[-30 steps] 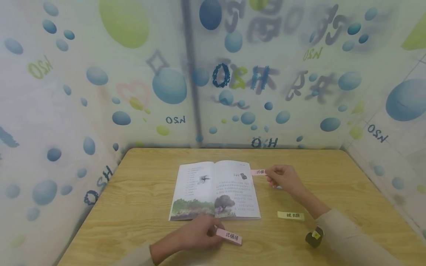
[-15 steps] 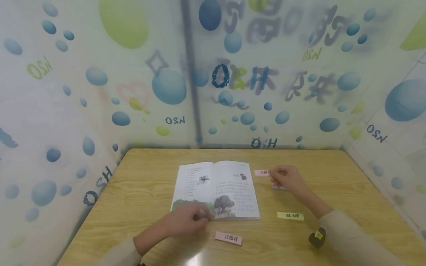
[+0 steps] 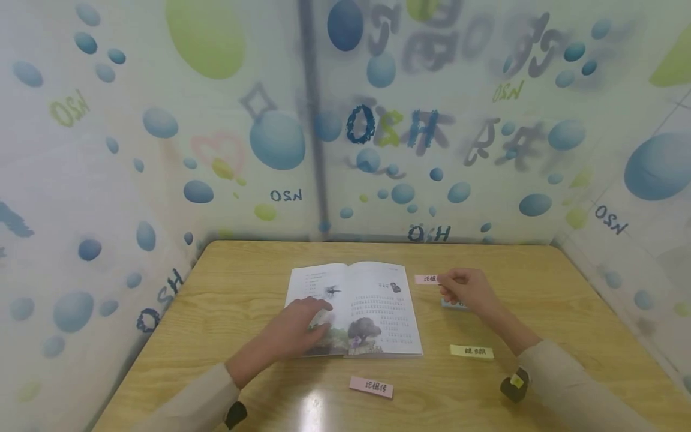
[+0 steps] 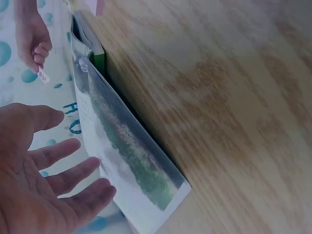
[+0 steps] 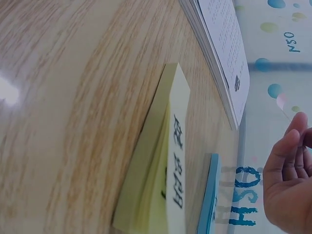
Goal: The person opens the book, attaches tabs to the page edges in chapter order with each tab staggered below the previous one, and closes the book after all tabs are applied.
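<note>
An open book (image 3: 378, 306) lies on the table, with text and a printed tree on its right page. Over its left page my left hand (image 3: 299, 327) spreads its fingers; in the left wrist view the palm and loosely bent fingers of that hand (image 4: 53, 170) hold nothing. My right hand (image 3: 466, 291) pinches a pink sticky note (image 3: 426, 279) with handwriting, just right of the book. Partly hidden under that hand is a blue sticky note pad (image 3: 453, 304). In the right wrist view the pinched slip (image 5: 282, 105) stands out from the fingertips.
A pink sticky note pad (image 3: 371, 387) with writing lies in front of the book. To the right is a yellow sticky note pad (image 3: 472, 351), its layers visible in the right wrist view. Patterned walls rise behind the wooden table (image 3: 243, 258).
My left hand has let go of the pink sticky note pad and moved left and up over the book's left page. My right hand has drawn its pink note slightly rightward.
</note>
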Demonstrator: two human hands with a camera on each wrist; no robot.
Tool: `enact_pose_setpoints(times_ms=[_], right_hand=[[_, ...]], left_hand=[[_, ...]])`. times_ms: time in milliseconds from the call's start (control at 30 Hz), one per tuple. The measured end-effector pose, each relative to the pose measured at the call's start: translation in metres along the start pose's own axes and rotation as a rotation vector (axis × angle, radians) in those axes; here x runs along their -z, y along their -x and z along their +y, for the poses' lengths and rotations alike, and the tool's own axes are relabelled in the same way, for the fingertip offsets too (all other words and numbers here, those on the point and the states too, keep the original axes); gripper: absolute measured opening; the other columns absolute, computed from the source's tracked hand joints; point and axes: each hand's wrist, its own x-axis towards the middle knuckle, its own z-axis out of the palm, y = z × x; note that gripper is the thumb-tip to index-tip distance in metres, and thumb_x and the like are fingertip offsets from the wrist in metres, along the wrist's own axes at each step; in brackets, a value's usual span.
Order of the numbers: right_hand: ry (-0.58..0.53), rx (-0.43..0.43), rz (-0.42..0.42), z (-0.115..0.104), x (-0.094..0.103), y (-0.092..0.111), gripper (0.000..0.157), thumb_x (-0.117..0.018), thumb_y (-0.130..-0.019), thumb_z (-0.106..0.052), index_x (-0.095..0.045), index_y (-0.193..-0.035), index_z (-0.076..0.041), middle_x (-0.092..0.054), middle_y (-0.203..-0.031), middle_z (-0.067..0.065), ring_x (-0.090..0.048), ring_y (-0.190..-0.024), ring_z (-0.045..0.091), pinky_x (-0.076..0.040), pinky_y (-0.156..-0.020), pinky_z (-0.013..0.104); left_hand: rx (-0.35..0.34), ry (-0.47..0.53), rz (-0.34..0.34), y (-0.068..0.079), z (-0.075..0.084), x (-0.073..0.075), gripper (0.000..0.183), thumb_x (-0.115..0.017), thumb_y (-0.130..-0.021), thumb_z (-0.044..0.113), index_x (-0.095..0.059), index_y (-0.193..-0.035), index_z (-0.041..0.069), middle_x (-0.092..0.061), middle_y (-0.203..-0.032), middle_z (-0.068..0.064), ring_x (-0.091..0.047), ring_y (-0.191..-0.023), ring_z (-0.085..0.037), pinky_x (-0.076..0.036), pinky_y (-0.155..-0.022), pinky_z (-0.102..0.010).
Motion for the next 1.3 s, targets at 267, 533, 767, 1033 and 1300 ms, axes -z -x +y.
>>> enact_pose_setpoints(times_ms=[267,533,767,1033,1300], right_hand=[[-0.015,-0.018,0.001,-0.002,-0.007,-0.002,0.034,-0.067,-0.101,-0.021,-0.066,-0.105,0.013,-0.068,-0.084,0.013,-0.066,-0.072,0.021,-0.058,-0.066,0.028],[-0.015,-0.030,-0.022,-0.002,-0.012,-0.006,0.036,-0.065,-0.102,-0.024,-0.066,-0.109,0.011,-0.068,-0.089,0.015,-0.065,-0.075,0.023,-0.058,-0.069,0.029],[-0.007,-0.060,-0.042,0.004,-0.016,-0.014,0.028,-0.065,-0.101,-0.020,-0.069,-0.107,0.008,-0.068,-0.087,0.011,-0.066,-0.076,0.021,-0.058,-0.067,0.028],[0.056,-0.140,-0.085,0.009,-0.021,-0.021,0.023,-0.065,-0.100,-0.015,-0.070,-0.106,0.007,-0.068,-0.086,0.011,-0.066,-0.073,0.019,-0.058,-0.065,0.027],[0.083,-0.139,-0.089,0.011,-0.023,-0.021,0.021,-0.065,-0.099,-0.012,-0.070,-0.102,0.008,-0.068,-0.083,0.010,-0.066,-0.070,0.017,-0.058,-0.063,0.027]], left_hand=[[-0.004,-0.062,-0.148,-0.027,0.008,-0.029,0.047,-0.068,-0.097,0.029,-0.061,-0.139,0.008,-0.047,-0.149,-0.023,-0.038,-0.140,-0.044,-0.025,-0.117,-0.055],[0.080,-0.163,-0.284,-0.037,0.035,-0.042,0.052,-0.067,-0.097,0.038,-0.058,-0.146,0.019,-0.036,-0.158,-0.019,-0.028,-0.144,-0.048,-0.020,-0.118,-0.055],[0.087,-0.169,-0.287,-0.036,0.038,-0.042,0.053,-0.065,-0.098,0.037,-0.056,-0.147,0.019,-0.034,-0.159,-0.020,-0.025,-0.144,-0.051,-0.021,-0.117,-0.058],[0.072,-0.144,-0.266,-0.040,0.039,-0.044,0.049,-0.067,-0.097,0.032,-0.058,-0.143,0.016,-0.037,-0.157,-0.019,-0.027,-0.146,-0.042,-0.019,-0.118,-0.058],[0.067,-0.124,-0.242,-0.062,0.038,-0.057,0.050,-0.066,-0.098,0.034,-0.056,-0.142,0.010,-0.040,-0.156,-0.018,-0.027,-0.148,-0.034,-0.016,-0.120,-0.050]])
